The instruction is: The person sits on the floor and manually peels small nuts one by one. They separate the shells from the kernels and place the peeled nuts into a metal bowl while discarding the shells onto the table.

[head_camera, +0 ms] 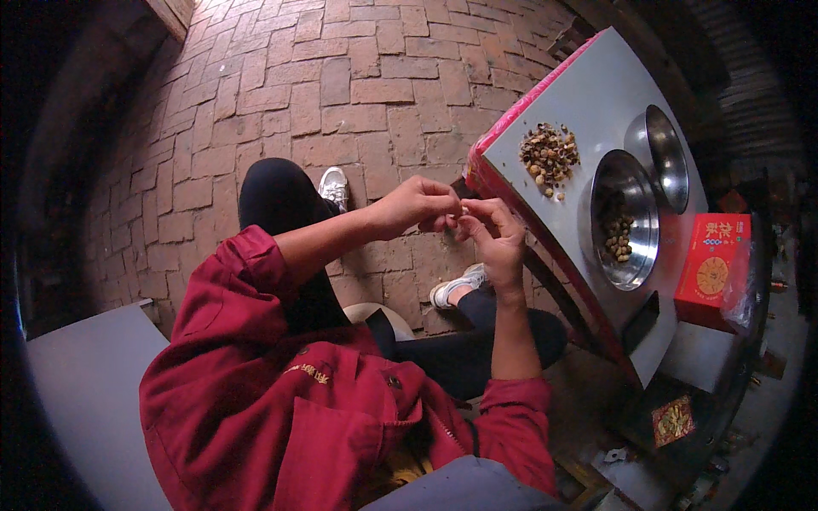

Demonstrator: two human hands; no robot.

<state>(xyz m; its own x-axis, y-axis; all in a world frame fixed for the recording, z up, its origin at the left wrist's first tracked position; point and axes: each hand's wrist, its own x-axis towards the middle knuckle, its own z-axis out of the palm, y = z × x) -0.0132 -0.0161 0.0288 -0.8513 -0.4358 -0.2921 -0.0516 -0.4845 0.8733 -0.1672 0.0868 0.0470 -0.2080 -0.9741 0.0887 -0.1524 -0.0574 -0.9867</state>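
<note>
My left hand (418, 205) and my right hand (501, 237) meet above the brick floor, beside the table's near corner. Between their fingertips they pinch a small pale piece (463, 211), mostly hidden by the fingers; it may be a nut or a bit of shell. To the right, a heap of broken shells with some whole nuts (549, 156) lies on the grey tabletop (601, 96). Past it stands a steel bowl (645, 255) with small round brown nuts (618, 236) gathered in its lower part. A second steel bowl (668, 160) sits behind, its inside seen only partly.
A red printed box (712, 262) with clear plastic wrap stands beyond the bowls. A dark flat object (640, 322) lies at the table's edge, which has red trim. Another pale flat surface (96, 383) is at lower left. A round stool seat (377, 318) shows between my legs.
</note>
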